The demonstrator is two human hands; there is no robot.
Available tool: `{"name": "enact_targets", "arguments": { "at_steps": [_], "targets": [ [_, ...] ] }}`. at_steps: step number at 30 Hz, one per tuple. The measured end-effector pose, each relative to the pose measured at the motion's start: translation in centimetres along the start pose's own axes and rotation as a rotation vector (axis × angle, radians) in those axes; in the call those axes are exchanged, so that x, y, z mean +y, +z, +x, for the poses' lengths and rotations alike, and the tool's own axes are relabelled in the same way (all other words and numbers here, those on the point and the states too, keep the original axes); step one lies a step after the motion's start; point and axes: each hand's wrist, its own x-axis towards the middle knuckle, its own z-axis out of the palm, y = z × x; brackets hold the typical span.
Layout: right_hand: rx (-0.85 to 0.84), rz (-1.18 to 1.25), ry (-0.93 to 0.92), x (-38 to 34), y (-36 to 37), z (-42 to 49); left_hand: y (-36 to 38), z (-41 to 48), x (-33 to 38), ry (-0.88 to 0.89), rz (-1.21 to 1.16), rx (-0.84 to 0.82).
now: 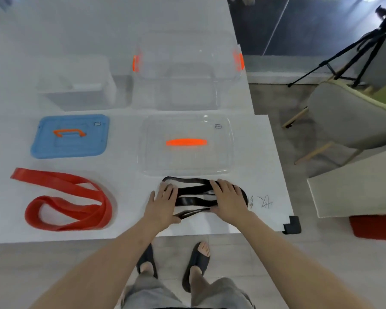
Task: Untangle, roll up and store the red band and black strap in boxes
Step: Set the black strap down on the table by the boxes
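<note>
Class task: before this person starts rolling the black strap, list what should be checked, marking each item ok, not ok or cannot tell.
1. Both hands on the strap: left hand and right hand rest flat on the black strap: ok.
2. Strap untangled: its loops cross between the hands: not ok.
3. Boxes open: large box and small box stand lidless at the back: ok.
4. Lids off and laid flat: blue lid, clear lid: ok.
5. Red band rolled: it lies loose to the left: not ok.
</note>
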Motion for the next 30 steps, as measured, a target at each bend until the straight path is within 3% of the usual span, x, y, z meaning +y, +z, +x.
{"name": "enact_targets", "arguments": {
  "at_steps": [20,30],
  "targets": [
    [0.097,0.016,-0.047,-2.6,-2.3,-1.6,-0.7,-3.1,0.0,-0.015,-0.157,0.143],
    [0.193,0.031,-0.12,-7.8,-3.0,-1.2,-1.9,-7.2,-2.9,-0.148,-0.274,0.341]
  ]
}}
